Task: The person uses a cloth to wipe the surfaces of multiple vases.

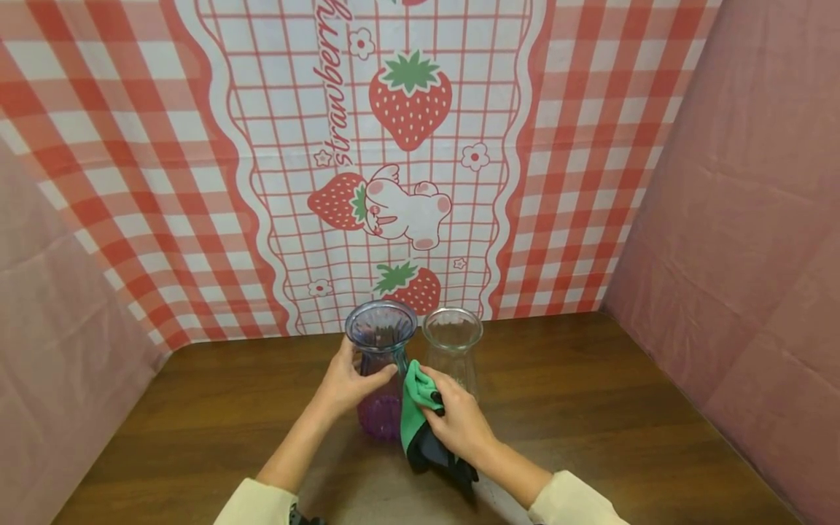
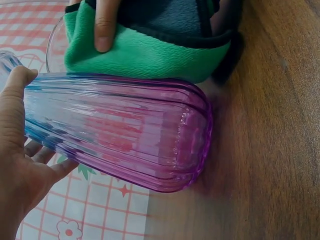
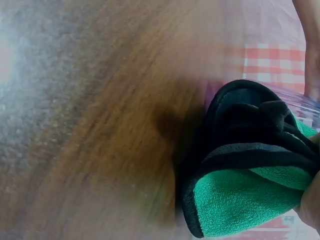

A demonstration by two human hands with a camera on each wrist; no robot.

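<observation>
A ribbed glass vase (image 1: pixel 380 364), blue at the flared rim and purple at the base, stands upright on the table. My left hand (image 1: pixel 348 379) grips it around the neck, thumb in front and fingers behind. In the left wrist view the purple part of the vase (image 2: pixel 135 130) shows clearly. My right hand (image 1: pixel 459 419) pinches a bunched green cloth (image 1: pixel 413 408) with dark backing and black edging. The cloth lies against the vase's right side. In the right wrist view the green cloth (image 3: pixel 245 200) hangs in folds from the fingers.
A clear glass vase (image 1: pixel 453 332) stands just right of the coloured one, partly behind my right hand. The brown wooden table (image 1: pixel 558 394) reaches back to a red checked strawberry-print cloth (image 1: pixel 407 102). Pink fabric (image 1: pixel 735 240) hangs at both sides.
</observation>
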